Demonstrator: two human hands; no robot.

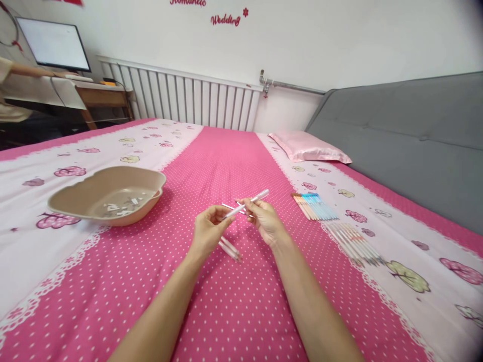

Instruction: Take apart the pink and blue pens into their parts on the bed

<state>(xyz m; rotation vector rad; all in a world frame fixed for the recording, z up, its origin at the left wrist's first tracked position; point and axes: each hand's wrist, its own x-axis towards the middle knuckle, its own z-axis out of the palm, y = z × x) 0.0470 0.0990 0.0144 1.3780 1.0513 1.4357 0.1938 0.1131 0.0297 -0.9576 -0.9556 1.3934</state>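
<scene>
A white pen point(260, 195) is held slantwise between my two hands above the pink bedspread. My left hand point(209, 229) pinches its lower left end. Higher up the barrel, the fingers of my right hand point(266, 221) are closed on it, and the capped-looking end sticks out to the upper right. Behind my hands, partly hidden, lie thin white sticks point(227, 206), perhaps more pens. A few pale pens point(230, 249) rest on the bedspread just below and between my wrists.
Right of my hands lie a row of orange and blue pens point(315, 206) and a row of pale pens point(355, 244). A beige basin point(151, 203) at left holds small white pieces. Farther off are a pink pillow point(307, 147), grey headboard point(407, 118), and a person's arm point(32, 70) at a desk.
</scene>
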